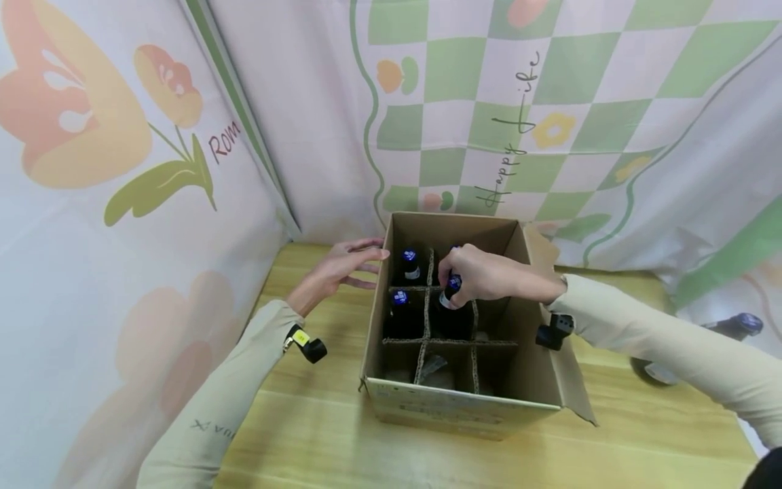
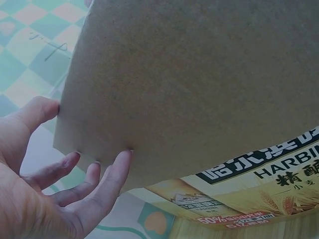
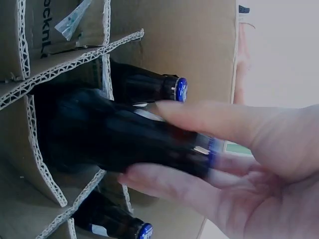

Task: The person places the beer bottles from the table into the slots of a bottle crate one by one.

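Note:
A cardboard box (image 1: 449, 394) with cardboard dividers stands open on the wooden table. My right hand (image 1: 473, 275) reaches into it and grips a dark glass bottle (image 3: 124, 134) by the neck and shoulder, in the middle compartment. The bottle has a blue cap, largely covered by the hand in the right wrist view. To its left, bottles with blue caps (image 1: 410, 257) (image 1: 400, 297) sit in two compartments; another, in the far middle one, is partly hidden by the hand. My left hand (image 1: 342, 266) rests its fingertips against the box's left side flap (image 2: 174, 94), fingers spread.
Another dark bottle (image 1: 736, 326) stands on the table (image 1: 666, 435) right of the box, partly behind my right sleeve. A scrap of clear plastic (image 1: 434, 367) lies in the near middle compartment. The box's right flap (image 1: 572, 373) hangs outward. Patterned curtains (image 1: 452, 156) enclose the back and left.

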{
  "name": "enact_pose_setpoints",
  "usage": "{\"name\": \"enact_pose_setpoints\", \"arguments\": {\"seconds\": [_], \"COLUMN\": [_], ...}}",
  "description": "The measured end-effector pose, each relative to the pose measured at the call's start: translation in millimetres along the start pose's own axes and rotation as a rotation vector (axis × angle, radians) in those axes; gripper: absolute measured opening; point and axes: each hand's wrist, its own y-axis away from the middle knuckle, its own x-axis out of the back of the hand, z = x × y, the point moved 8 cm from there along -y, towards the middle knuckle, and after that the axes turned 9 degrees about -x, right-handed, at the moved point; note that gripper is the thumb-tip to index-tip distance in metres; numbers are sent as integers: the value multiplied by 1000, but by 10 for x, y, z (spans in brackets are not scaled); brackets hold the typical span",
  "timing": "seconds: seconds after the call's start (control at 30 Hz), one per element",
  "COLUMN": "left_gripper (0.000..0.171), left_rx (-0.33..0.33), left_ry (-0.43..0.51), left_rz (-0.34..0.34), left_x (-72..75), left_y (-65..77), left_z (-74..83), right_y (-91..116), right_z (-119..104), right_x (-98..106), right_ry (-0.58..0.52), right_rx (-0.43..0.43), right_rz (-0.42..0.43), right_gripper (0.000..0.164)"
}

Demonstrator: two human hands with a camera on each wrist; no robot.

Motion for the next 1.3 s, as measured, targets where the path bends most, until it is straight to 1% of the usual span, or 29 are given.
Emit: {"name": "enact_pose_setpoints", "arguments": {"seconds": [0.1, 0.17, 0.23, 0.4, 0.6, 0.73, 0.8, 0.9, 0.97, 1.07, 1.13, 1.3], "left_gripper": [61, 61, 61, 61, 61, 61, 62, 63, 63, 63, 63, 63], "left_rx": [-2, -5, -6, -9, 0, 4, 5, 5, 8, 17, 21, 13], "left_ry": [-2, -3, -1, -1, -2, -6, -6, -5, -6, -6, -8, -9], "left_rz": [4, 5, 8, 8, 13, 13, 10, 11, 11, 13, 15, 7], "left_x": [5, 5, 6, 5, 5, 5, 2, 10, 10, 15, 18, -12], "left_y": [8, 12, 18, 20, 26, 22, 19, 19, 28, 50, 55, 13], "left_z": [2, 5, 9, 13, 18, 9, 5, 2, -5, -14, -17, -12], "right_y": [15, 28, 38, 49, 46, 80, 105, 137, 160, 174, 173, 192], "right_z": [-32, -44, -34, -1, 53, 41, 41, 33, 41, 59, 90, 225], "right_x": [4, 32, 44, 1, -17, 3, 50, 168, 235, 301, 334, 410], "right_ry": [-47, -89, -116, -116, -120, -101, -95, -94, -115, -178, -210, -310], "right_rx": [23, 29, 18, 11, -3, 11, 18, 51, 74, 100, 98, 42], "right_rz": [-35, -45, -61, -118, -136, -159, -147, -105, -71, -43, -10, 57], "right_gripper": [12, 16, 19, 13, 9, 8, 9, 14, 15, 14, 15, 17]}}
